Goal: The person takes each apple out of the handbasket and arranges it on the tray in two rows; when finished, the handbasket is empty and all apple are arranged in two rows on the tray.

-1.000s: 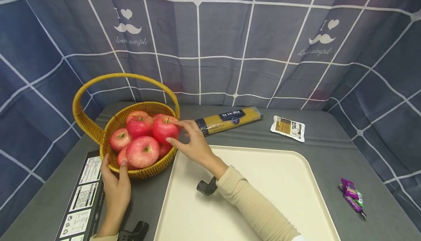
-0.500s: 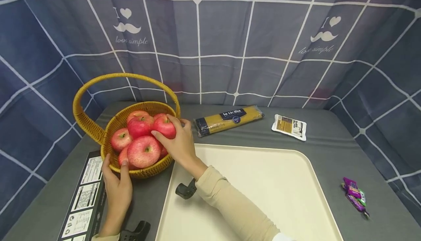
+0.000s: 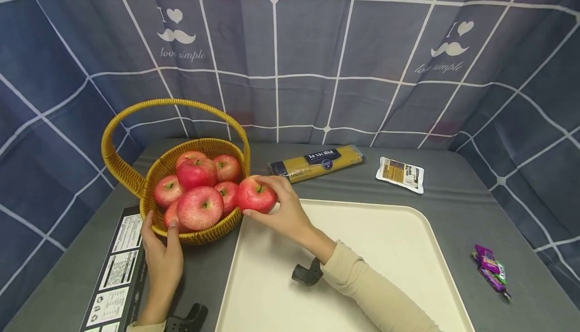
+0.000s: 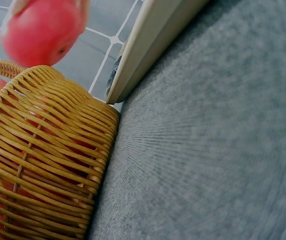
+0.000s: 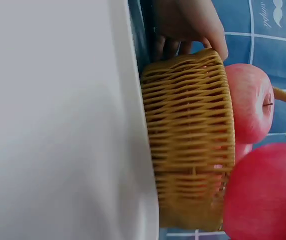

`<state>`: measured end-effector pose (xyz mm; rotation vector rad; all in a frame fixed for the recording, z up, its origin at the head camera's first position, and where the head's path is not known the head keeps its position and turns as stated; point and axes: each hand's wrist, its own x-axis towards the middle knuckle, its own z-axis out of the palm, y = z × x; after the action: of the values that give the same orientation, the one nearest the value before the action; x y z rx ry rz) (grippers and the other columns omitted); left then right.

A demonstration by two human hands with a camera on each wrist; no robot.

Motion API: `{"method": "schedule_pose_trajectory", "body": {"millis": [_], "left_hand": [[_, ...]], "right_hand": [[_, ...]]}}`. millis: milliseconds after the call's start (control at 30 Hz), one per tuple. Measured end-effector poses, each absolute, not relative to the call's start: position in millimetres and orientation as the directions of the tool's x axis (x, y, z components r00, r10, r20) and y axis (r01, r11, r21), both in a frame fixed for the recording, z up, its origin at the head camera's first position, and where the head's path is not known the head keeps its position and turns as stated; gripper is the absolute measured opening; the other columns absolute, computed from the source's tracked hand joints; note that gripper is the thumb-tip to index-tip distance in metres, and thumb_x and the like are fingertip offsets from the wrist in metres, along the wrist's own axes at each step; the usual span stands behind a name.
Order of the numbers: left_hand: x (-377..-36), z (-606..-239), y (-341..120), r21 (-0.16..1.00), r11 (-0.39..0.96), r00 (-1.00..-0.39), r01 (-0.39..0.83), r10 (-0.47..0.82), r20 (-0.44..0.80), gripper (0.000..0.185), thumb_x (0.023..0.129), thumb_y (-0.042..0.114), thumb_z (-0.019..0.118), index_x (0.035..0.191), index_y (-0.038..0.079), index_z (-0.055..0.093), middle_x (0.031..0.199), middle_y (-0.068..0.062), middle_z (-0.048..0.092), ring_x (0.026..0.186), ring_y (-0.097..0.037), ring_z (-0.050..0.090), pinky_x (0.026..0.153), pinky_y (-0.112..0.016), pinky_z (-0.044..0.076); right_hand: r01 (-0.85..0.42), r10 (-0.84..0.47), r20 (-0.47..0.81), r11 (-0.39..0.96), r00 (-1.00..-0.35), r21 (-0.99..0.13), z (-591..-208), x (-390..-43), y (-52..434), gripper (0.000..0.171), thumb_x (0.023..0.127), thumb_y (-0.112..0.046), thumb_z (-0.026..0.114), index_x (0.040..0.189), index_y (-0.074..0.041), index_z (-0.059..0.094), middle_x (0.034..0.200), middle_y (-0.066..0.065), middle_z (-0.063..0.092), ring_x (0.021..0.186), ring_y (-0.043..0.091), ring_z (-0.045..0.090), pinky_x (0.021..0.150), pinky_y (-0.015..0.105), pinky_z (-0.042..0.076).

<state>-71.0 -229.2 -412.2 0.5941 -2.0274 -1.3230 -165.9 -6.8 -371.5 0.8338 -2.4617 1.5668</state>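
One red apple [image 3: 256,194] hangs at right rim of wicker basket [image 3: 206,237], near corner of cream tray [image 3: 385,241]; rim contact unclear. Right hand [image 3: 289,212] pinches it, thumb opposite fingers; left hand [image 3: 163,264] grips basket's near rim. Slack pinch on smooth skin could drop it; tipped basket could send piled apples [image 3: 200,207] rolling. Basket holds at least six, heaped. Farther out on counter [image 3: 453,201]: spaghetti packet [image 3: 323,162], small pouch [image 3: 400,175], wrapped candies [image 3: 491,268].
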Motion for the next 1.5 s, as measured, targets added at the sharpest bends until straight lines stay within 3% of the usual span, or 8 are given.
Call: {"method": "schedule_pose_trajectory", "body": {"millis": [233,433,667,833,967,1100,1233,1500], "left_hand": [[-70,-411,-231,0.915,0.403,-0.687,-0.032,-0.674,0.272,0.055,0.092,0.025,0.046,0.141,0.012,0.025,0.144,-0.018,0.028,0.136,-0.031,0.021,0.111,-0.048,0.013],[-70,-411,-230,0.916,0.399,-0.696,-0.043,-0.670,0.259,0.055,0.092,0.026,0.046,0.141,0.012,0.024,0.144,-0.019,0.027,0.136,-0.032,0.020,0.110,-0.050,0.013],[-72,-411,-228,0.916,0.400,-0.694,-0.015,-0.664,0.278,0.055,0.092,0.023,0.047,0.140,0.011,0.025,0.143,-0.020,0.028,0.135,-0.033,0.022,0.111,-0.049,0.013],[-70,-410,-231,0.914,0.405,-0.694,-0.013,-0.662,0.283,0.056,0.092,0.024,0.047,0.140,0.009,0.025,0.143,-0.021,0.027,0.136,-0.034,0.020,0.110,-0.050,0.012],[-70,-410,-230,0.918,0.396,-0.704,-0.017,-0.657,0.271,0.056,0.092,0.024,0.046,0.141,0.010,0.023,0.144,-0.022,0.025,0.136,-0.035,0.019,0.109,-0.053,0.012],[-70,-410,-229,0.918,0.396,-0.708,-0.019,-0.653,0.268,0.056,0.092,0.024,0.047,0.141,0.009,0.023,0.143,-0.021,0.025,0.135,-0.036,0.020,0.109,-0.054,0.013],[-70,-410,-229,0.916,0.401,-0.701,-0.026,-0.660,0.270,0.055,0.092,0.025,0.047,0.139,0.008,0.025,0.142,-0.020,0.027,0.135,-0.034,0.022,0.109,-0.053,0.014],[-69,-409,-231,0.911,0.411,-0.700,-0.008,-0.653,0.289,0.053,0.091,0.021,0.047,0.138,0.005,0.028,0.141,-0.021,0.029,0.134,-0.036,0.022,0.109,-0.052,0.014]], "right_hand": [[-0.473,-0.504,0.246,0.393,-0.828,-0.788,-394,-168,3,0.062,0.068,-0.033,0.076,0.123,-0.028,0.050,0.117,0.003,0.044,0.102,0.016,0.053,0.088,0.033,0.046],[-0.491,-0.592,0.160,0.455,-0.790,-0.743,-403,-170,5,0.064,0.074,-0.042,0.070,0.130,-0.030,0.042,0.130,0.007,0.037,0.115,0.023,0.048,0.093,0.040,0.042],[-0.573,-0.569,0.305,0.380,-0.764,-0.726,-377,-166,-4,0.065,0.073,-0.041,0.072,0.130,-0.025,0.044,0.138,0.006,0.033,0.129,0.021,0.033,0.098,0.045,0.039],[-0.692,-0.582,0.467,0.248,-0.666,-0.678,-357,-159,-40,0.069,0.072,-0.033,0.075,0.132,-0.022,0.042,0.135,0.003,0.036,0.125,0.013,0.036,0.097,0.036,0.041],[-0.713,-0.640,0.467,0.186,-0.610,-0.676,-354,-153,-70,0.072,0.071,-0.035,0.075,0.134,-0.028,0.041,0.139,0.004,0.032,0.130,0.009,0.029,0.098,0.032,0.039],[-0.700,-0.662,0.443,0.175,-0.604,-0.693,-360,-152,-87,0.066,0.070,-0.037,0.075,0.130,-0.031,0.046,0.138,0.002,0.036,0.134,0.009,0.025,0.100,0.031,0.037],[-0.708,-0.639,0.477,0.152,-0.603,-0.690,-365,-155,-94,0.056,0.072,-0.033,0.075,0.124,-0.028,0.054,0.132,-0.001,0.045,0.130,0.010,0.031,0.100,0.027,0.037],[-0.664,-0.612,0.477,0.109,-0.631,-0.740,-355,-159,-66,0.050,0.073,-0.031,0.074,0.120,-0.028,0.058,0.129,-0.002,0.046,0.122,0.004,0.037,0.095,0.025,0.040]]}}
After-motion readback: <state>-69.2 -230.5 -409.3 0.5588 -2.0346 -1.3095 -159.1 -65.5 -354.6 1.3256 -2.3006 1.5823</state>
